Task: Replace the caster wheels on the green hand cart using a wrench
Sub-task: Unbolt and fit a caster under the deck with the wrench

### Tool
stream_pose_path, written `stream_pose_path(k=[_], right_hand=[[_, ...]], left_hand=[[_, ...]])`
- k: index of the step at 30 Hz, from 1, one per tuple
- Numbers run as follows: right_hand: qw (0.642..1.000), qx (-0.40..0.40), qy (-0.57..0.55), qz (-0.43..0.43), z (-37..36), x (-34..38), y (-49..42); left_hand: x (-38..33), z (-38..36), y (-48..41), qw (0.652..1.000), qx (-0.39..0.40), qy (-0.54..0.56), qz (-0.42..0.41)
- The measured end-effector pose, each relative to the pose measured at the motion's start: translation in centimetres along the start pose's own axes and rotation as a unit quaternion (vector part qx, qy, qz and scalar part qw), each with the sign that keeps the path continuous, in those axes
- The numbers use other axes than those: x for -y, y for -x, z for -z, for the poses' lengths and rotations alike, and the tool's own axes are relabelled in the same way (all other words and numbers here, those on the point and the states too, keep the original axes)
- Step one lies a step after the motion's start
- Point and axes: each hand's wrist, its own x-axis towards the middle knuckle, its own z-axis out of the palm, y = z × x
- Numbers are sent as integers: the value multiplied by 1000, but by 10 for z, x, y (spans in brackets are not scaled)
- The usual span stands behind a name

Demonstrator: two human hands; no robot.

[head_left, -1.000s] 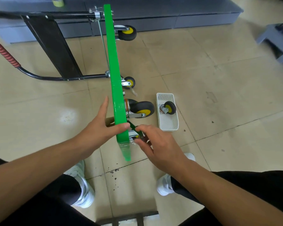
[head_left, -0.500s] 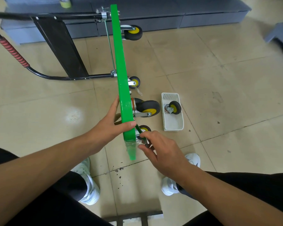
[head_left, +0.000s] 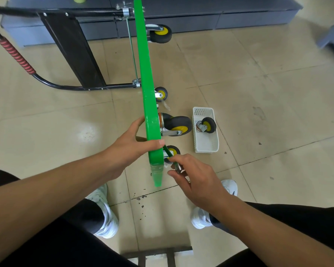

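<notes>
At cart's (head_left: 146,83) near corner, gripping the upended edge with left hand (head_left: 131,145), pinching wrench (head_left: 168,153) at bottom caster (head_left: 176,150) with right hand (head_left: 197,176) (nut hidden). Could slip off, tip cart, if jerked.

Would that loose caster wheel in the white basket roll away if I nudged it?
Probably not far: the loose caster wheel sits inside the white basket, whose walls would stop it. Its metal bracket suggests some heft for its size. The rubbery-looking tyre likely grips rather than slides.
</notes>
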Motion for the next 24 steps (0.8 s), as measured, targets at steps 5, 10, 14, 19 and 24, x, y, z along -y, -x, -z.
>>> stream_pose_path(k=[5, 10, 14, 19, 24], right_hand=[[1000, 2, 7, -18, 1, -1, 2], [1000, 3, 9, -16, -1, 1, -1], [1000, 2, 0, -20, -2, 5, 0], [1000, -14, 5, -26, 2, 1, 2], [1000, -8, 8, -21, 5, 0, 0]], left_hand=[[-6, -3, 4, 998, -41, -36, -11], [-1, -3, 5, 1000, 7, 23, 4], [1, -2, 4, 997, 47, 61, 3], [3, -12, 7, 997, 35, 67, -3], [1, -14, 9, 999, -36, 36, -8]])
